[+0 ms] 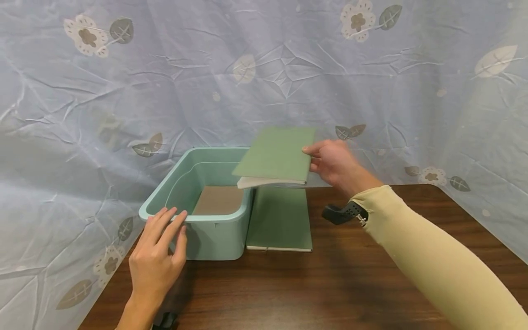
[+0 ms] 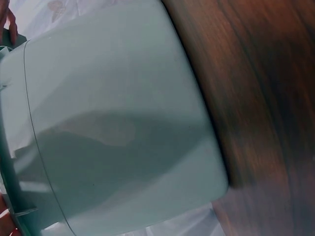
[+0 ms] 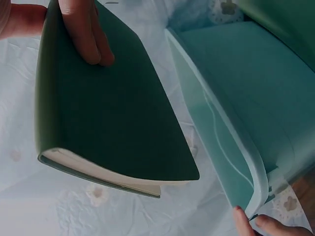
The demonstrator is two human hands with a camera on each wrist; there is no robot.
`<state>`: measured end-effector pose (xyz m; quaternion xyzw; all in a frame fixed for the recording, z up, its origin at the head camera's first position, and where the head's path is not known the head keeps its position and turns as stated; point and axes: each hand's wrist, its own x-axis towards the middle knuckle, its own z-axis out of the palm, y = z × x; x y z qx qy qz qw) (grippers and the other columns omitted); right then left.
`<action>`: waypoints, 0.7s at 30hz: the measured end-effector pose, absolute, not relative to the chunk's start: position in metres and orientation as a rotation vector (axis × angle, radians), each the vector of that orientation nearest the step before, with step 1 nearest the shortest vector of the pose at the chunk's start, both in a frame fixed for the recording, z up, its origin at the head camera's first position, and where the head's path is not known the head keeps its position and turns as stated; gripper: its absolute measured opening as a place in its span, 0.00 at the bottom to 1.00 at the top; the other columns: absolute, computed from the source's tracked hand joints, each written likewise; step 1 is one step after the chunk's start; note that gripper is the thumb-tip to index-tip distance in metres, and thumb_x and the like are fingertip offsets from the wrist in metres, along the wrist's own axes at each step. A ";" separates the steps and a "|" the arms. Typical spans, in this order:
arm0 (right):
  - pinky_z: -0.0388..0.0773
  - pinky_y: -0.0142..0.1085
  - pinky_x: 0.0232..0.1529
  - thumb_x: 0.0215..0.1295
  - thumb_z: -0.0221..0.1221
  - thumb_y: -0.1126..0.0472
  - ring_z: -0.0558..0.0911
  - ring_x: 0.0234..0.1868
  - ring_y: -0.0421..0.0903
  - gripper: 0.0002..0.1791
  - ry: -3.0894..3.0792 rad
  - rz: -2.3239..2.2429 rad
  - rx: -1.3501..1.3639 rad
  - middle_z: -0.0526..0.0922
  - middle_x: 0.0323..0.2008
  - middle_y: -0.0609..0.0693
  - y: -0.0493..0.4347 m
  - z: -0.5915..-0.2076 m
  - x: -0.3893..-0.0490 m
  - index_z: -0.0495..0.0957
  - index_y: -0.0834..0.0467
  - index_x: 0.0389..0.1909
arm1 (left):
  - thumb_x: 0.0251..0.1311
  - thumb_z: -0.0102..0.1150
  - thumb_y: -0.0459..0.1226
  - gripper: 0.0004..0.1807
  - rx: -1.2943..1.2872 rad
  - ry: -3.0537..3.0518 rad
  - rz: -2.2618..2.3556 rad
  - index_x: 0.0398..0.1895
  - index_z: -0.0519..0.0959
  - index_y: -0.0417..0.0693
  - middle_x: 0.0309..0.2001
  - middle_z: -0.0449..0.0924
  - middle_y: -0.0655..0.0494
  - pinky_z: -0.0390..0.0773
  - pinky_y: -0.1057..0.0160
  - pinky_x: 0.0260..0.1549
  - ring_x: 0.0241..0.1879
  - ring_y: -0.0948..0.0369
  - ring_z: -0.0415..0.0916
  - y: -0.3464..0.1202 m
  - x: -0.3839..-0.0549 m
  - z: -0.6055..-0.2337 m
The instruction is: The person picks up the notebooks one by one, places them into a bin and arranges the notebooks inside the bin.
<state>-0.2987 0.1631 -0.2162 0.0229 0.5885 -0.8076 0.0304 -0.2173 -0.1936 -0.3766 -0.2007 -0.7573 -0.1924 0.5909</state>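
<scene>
A green hardcover book (image 1: 277,153) is held in the air by my right hand (image 1: 333,165), thumb on the upper cover and fingers beneath, gripping its spine side. In the right wrist view the same book (image 3: 113,113) shows its underside and pale page edges. It hangs near the right rim of a light teal plastic bin (image 1: 218,236). My left hand (image 1: 158,256) rests its fingertips on the bin's front rim at the left corner. A second green book (image 1: 280,220) lies flat on the table against the bin's right side.
A flat brownish piece (image 1: 220,200) covers part of the bin's floor. The dark wooden table (image 1: 330,284) is bordered at the back and sides by a pale floral cloth (image 1: 288,68). A black band (image 1: 344,213) is on my right wrist.
</scene>
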 end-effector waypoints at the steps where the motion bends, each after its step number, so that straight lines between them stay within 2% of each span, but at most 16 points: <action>1: 0.85 0.33 0.42 0.67 0.51 0.77 0.81 0.42 0.45 0.19 1.818 -2.486 0.072 0.73 0.48 0.52 0.160 -0.217 -0.301 0.67 0.67 0.57 | 0.60 0.59 0.35 0.15 -0.467 -1.758 -0.449 0.49 0.86 0.45 0.50 0.85 0.45 0.72 0.47 0.66 0.54 0.44 0.81 -0.194 -0.217 -0.377; 5: 0.86 0.34 0.43 0.66 0.51 0.77 0.81 0.41 0.46 0.23 1.825 -2.474 0.065 0.74 0.48 0.52 0.147 -0.220 -0.307 0.65 0.69 0.62 | 0.61 0.59 0.36 0.14 -0.464 -1.752 -0.450 0.48 0.86 0.46 0.50 0.86 0.45 0.73 0.45 0.64 0.54 0.44 0.81 -0.195 -0.218 -0.377; 12: 0.86 0.36 0.41 0.65 0.52 0.78 0.82 0.40 0.47 0.24 1.834 -2.466 0.053 0.75 0.48 0.54 0.128 -0.224 -0.313 0.66 0.70 0.62 | 0.62 0.60 0.37 0.13 -0.442 -1.759 -0.451 0.47 0.87 0.47 0.50 0.86 0.46 0.72 0.38 0.62 0.55 0.45 0.81 -0.194 -0.217 -0.376; 21: 0.84 0.37 0.40 0.66 0.54 0.76 0.81 0.47 0.51 0.25 1.825 -2.468 0.053 0.73 0.58 0.57 0.104 -0.232 -0.316 0.66 0.68 0.63 | 0.62 0.62 0.38 0.13 -0.431 -1.779 -0.478 0.48 0.87 0.48 0.53 0.85 0.45 0.70 0.40 0.65 0.60 0.45 0.77 -0.194 -0.217 -0.374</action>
